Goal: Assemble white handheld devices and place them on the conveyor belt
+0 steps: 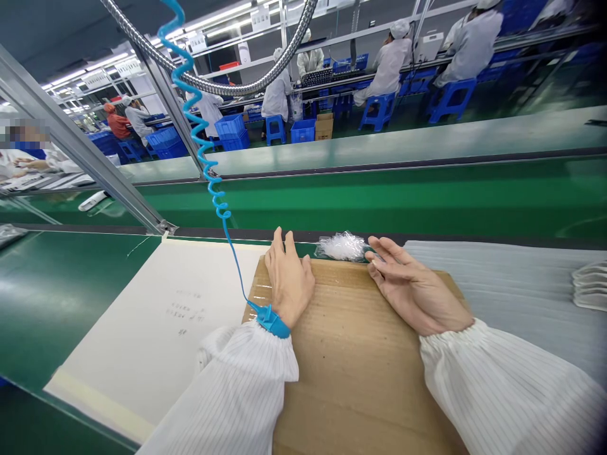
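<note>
My left hand (pixel 288 278) rests flat on the far edge of a brown cardboard sheet (pixel 351 360), fingers stretched out and holding nothing. A blue wrist strap (pixel 272 320) with a coiled blue cord (pixel 202 145) is on that wrist. My right hand (pixel 412 287) lies on the same cardboard with fingers extended, its fingertips touching a small crumpled clear plastic bag (pixel 344 245) at the cardboard's far edge. Both arms wear white striped sleeves.
A white paper sheet (pixel 152 328) with handwriting lies left of the cardboard. White ribbed material (pixel 512 284) and stacked white pieces (pixel 590 287) sit at right. A green conveyor belt (pixel 403 196) runs beyond. A metal frame post (pixel 80 151) and flexible hose (pixel 237 85) stand at left. Other workers sit at far benches.
</note>
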A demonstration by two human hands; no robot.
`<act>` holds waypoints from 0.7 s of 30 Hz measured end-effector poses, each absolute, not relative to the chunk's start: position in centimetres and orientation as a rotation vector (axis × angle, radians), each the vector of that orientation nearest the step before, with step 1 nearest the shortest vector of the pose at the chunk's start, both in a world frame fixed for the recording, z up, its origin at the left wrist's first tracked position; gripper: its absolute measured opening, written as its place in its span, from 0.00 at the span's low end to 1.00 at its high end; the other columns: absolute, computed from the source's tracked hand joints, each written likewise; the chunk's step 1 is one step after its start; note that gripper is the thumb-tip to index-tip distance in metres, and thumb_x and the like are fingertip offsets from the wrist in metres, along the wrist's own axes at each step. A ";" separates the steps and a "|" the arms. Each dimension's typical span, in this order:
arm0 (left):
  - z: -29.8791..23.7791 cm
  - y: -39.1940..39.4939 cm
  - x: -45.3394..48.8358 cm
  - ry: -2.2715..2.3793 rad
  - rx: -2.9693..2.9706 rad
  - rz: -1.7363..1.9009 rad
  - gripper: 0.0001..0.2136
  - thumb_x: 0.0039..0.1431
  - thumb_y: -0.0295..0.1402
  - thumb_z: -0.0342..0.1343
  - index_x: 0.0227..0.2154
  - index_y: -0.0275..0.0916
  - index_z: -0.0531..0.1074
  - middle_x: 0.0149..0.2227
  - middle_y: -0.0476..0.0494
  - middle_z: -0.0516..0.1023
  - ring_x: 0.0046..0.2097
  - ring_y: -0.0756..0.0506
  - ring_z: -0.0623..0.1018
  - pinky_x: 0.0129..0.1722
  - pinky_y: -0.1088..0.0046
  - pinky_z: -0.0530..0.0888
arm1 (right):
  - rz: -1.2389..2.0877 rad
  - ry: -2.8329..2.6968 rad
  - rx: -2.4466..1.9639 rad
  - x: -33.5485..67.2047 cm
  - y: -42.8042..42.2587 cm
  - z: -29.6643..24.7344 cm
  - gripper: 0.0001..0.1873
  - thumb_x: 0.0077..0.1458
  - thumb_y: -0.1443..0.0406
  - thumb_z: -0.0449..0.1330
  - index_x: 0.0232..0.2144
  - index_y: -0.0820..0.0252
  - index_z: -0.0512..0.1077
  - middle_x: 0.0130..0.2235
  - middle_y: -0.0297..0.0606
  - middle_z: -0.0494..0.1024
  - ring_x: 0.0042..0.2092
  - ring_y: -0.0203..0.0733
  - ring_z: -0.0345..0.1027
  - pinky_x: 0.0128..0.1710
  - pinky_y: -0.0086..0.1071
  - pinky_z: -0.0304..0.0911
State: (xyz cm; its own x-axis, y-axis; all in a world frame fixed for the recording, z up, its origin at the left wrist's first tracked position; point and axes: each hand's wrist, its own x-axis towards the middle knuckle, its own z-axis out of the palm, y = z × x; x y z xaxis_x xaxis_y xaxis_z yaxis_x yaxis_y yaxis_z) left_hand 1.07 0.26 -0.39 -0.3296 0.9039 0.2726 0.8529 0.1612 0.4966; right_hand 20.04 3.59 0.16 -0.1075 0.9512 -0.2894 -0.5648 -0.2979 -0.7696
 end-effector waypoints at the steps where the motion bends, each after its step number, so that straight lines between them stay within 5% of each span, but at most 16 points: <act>1: -0.4 0.3 1.1 2.326 1.768 0.898 0.26 0.64 0.30 0.50 0.65 0.30 0.57 0.71 0.27 0.51 0.69 0.31 0.59 0.66 0.51 0.59 | 1.668 -0.583 -0.938 20.0 3.6 0.1 0.22 0.35 0.74 0.73 0.35 0.49 0.80 0.53 0.31 0.77 0.54 0.38 0.70 0.41 0.18 0.74; 12: -0.6 0.4 1.0 2.343 1.792 0.922 0.26 0.64 0.30 0.50 0.64 0.31 0.58 0.70 0.26 0.52 0.69 0.31 0.60 0.65 0.50 0.62 | 1.692 -0.667 -0.898 20.6 4.1 -0.8 0.22 0.38 0.72 0.74 0.37 0.48 0.79 0.54 0.30 0.76 0.52 0.38 0.72 0.42 0.23 0.75; 21: -0.1 0.6 0.9 2.351 1.871 0.847 0.26 0.63 0.38 0.49 0.60 0.27 0.63 0.69 0.26 0.57 0.71 0.31 0.57 0.68 0.51 0.59 | 1.635 -0.776 -0.859 19.8 3.8 0.0 0.22 0.30 0.70 0.70 0.33 0.50 0.75 0.43 0.25 0.80 0.42 0.35 0.75 0.49 0.29 0.70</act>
